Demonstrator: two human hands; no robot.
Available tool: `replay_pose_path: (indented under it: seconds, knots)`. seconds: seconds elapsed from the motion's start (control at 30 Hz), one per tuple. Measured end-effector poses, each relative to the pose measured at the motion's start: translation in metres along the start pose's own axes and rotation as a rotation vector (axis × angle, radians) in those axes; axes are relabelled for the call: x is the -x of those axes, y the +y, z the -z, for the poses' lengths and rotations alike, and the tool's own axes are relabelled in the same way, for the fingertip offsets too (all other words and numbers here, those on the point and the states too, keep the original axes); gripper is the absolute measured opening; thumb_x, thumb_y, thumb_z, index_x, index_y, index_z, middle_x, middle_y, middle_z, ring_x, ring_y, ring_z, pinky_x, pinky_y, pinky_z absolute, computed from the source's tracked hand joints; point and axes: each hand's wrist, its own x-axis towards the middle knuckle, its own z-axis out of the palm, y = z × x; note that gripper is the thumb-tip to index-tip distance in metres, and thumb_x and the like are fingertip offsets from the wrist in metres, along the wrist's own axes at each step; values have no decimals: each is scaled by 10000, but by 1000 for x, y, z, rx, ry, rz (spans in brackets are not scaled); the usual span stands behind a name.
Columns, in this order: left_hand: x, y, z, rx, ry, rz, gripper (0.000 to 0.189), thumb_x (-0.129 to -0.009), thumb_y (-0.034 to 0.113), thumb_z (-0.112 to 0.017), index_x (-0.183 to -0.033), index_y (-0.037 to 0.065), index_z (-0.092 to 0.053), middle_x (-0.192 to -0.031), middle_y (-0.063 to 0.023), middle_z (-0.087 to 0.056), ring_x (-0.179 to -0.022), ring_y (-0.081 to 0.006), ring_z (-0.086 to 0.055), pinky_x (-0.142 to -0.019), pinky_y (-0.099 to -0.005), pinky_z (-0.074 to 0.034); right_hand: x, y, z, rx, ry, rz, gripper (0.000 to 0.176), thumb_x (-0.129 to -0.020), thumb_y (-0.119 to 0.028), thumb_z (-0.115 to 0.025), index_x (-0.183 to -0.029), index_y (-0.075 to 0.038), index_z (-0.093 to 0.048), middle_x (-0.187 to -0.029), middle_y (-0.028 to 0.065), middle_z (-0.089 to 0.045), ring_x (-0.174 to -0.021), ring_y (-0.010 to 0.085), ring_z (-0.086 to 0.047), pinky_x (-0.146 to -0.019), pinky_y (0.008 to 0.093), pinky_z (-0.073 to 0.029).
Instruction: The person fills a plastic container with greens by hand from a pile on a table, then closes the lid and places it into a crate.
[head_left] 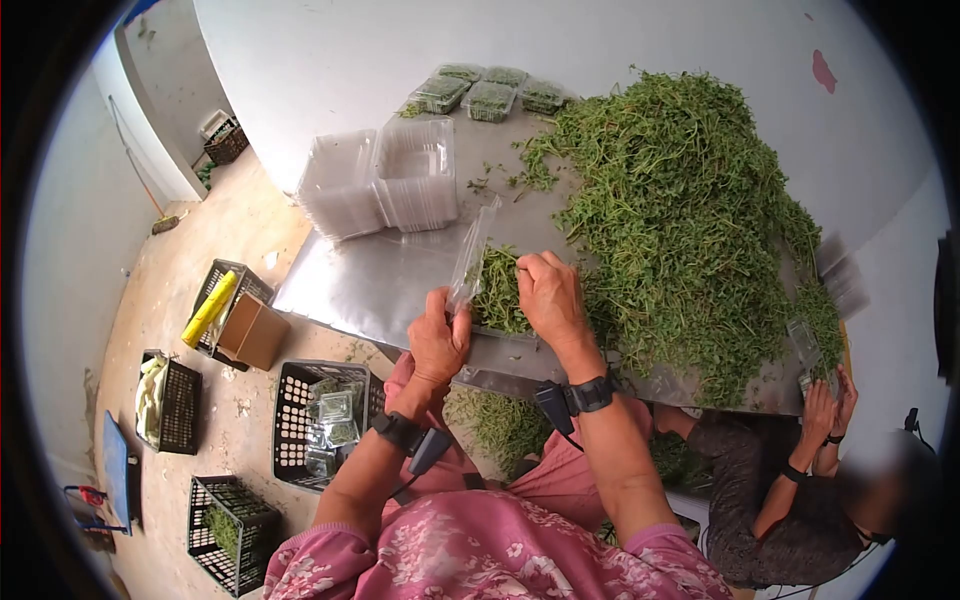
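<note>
A clear plastic box (470, 262) lies open at the front edge of the metal table, with green sprigs (503, 288) in it. My left hand (440, 335) pinches the box's left side, near its raised lid. At the right side of the box, my right hand (550, 292) has its fingers curled against the greens; what lies under them is hidden. Just right of it rises a large heap of greens (680, 220). Two stacks of empty clear boxes (417, 175) stand behind my left hand.
Several filled boxes (490, 100) sit at the table's back. A co-worker's hands (825, 405) hold a box at the right end. On the floor at left are black crates (290, 420), one holding filled boxes, a cardboard box (252, 330) and a blue trolley (117, 470).
</note>
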Motion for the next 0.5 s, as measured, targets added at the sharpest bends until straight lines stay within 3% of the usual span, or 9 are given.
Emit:
replay_pose_path:
  seconds: [0.17, 0.37, 0.5]
  knots:
    - [0, 3, 2, 4, 0, -4, 231, -887, 215, -587, -1058, 71, -530, -690, -190, -632, -640, -415, -619, -582, -475, -478, 2, -1, 0, 88, -114, 23, 66, -867, -86, -613, -895, -49, -660, -835, 94, -621, -817, 295, -611, -763, 431, -409]
    - [0, 4, 2, 16, 3, 5, 227, -886, 209, -585, -1057, 72, -529, -676, -191, -626, -634, -414, -619, -580, -474, -477, -4, 3, 27, -216, 53, -28, 71, -847, -65, -643, -902, -23, -662, -830, 113, -605, -785, 310, -606, -699, 388, -467]
    - [0, 3, 2, 11, -5, 7, 232, -885, 210, -586, -1061, 71, -528, -675, -194, -624, -632, -415, -618, -578, -473, -477, -3, 14, 55, -239, -239, -88, 107, -820, -67, -684, -897, 5, -663, -748, 73, -625, -631, 171, -575, -595, 307, -462]
